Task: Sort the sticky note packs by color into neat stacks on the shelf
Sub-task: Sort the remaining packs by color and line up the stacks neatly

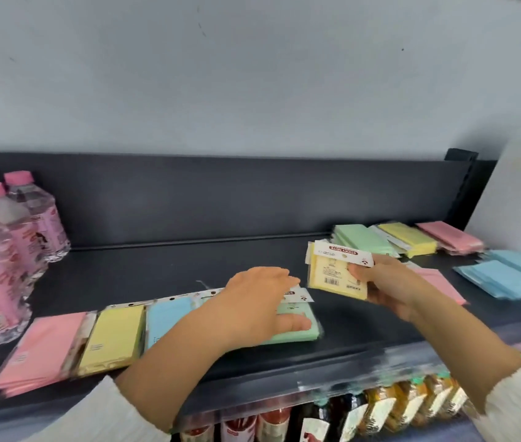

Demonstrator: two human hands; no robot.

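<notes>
On the dark shelf (163, 275), a row of sticky note stacks lies at the front left: pink (45, 346), yellow (112, 336), blue (170, 317) and green (297, 327). My left hand (262, 301) rests flat on the green stack, thumb along its front. My right hand (380, 288) holds a yellow pack (332, 275) up above the shelf, label end pointing away. At the back right lie more packs: green (361, 239), yellow (409, 237), pink (450, 237), blue (505, 279), plus a pink one (441, 282) partly behind my right wrist.
Clear water bottles with pink caps (7, 250) crowd the shelf's left end. A dark back panel (221, 199) closes the rear. Below the front edge stands a row of bottles (380, 409) on a lower shelf. A pale wall rises above.
</notes>
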